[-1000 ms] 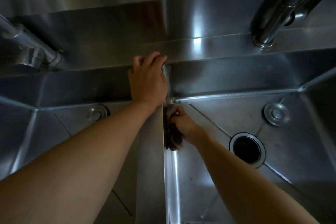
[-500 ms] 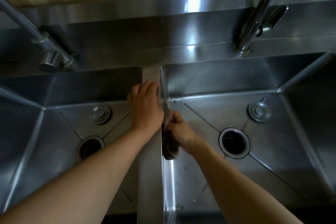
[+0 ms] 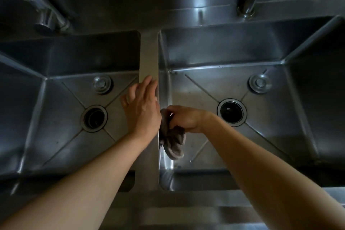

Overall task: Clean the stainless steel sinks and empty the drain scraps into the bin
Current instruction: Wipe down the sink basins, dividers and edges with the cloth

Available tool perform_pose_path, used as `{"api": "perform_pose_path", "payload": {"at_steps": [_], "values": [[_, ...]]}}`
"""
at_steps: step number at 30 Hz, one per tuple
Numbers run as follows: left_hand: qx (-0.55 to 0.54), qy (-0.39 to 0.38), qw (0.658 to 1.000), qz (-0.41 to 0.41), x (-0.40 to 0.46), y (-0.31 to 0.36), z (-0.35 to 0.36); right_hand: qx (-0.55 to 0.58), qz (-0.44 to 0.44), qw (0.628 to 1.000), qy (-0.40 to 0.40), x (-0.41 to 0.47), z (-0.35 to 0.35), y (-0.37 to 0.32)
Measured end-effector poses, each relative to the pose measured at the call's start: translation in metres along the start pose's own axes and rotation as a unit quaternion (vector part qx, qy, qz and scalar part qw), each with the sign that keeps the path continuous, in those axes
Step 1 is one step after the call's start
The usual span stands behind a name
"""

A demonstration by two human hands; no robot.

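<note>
Two stainless steel sinks lie side by side, split by a narrow divider. My left hand rests flat on the divider with its fingers straight. My right hand grips a crumpled grey-brown cloth against the left inner wall of the right sink, just below the divider's edge. The left sink shows an open round drain. The right sink's drain is open and dark too.
A round overflow fitting sits behind the left drain and another overflow fitting behind the right one. A tap base stands at the back left, a second tap at the back right. The front rim runs below my arms.
Both hands have slid toward me along the divider, the right one dragging the cloth down the right sink's wall. The view has tilted down and pulled back, showing both basins.
</note>
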State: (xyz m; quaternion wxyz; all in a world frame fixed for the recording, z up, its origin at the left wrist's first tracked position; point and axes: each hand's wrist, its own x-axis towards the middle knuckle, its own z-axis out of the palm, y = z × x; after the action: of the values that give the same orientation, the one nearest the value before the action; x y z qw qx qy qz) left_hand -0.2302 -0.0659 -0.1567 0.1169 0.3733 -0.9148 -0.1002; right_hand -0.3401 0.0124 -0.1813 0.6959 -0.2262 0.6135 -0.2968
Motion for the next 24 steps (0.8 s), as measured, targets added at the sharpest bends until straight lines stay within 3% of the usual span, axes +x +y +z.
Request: {"api": "perform_pose_path", "payload": {"at_steps": [4,9,13,16,18,20,24], "values": [[0.001,-0.006,1.000,0.001,0.001,-0.003,0.000,-0.087,0.015,0.993,0.075,0.013,0.011,0.015],[-0.001,-0.014,1.000,-0.007,0.000,-0.003,0.000,-0.237,0.100,0.964,-0.072,0.012,0.029,0.048],[0.012,-0.013,1.000,-0.016,0.004,0.007,-0.007,-0.249,0.071,0.965,0.041,-0.008,0.005,0.055],[0.031,-0.009,0.999,-0.007,0.000,0.020,-0.009,-0.318,0.075,0.936,0.127,-0.015,-0.022,0.064],[0.041,-0.006,0.999,0.016,-0.008,0.027,-0.007,-0.384,0.103,0.911,0.109,-0.016,-0.027,0.072],[0.052,0.001,0.998,0.031,-0.016,0.033,-0.004,-0.396,0.123,0.909,0.042,-0.010,-0.022,0.085],[0.060,-0.003,0.997,0.039,-0.011,0.035,-0.002,-0.438,0.070,0.896,-0.030,0.016,0.004,0.116]]}}
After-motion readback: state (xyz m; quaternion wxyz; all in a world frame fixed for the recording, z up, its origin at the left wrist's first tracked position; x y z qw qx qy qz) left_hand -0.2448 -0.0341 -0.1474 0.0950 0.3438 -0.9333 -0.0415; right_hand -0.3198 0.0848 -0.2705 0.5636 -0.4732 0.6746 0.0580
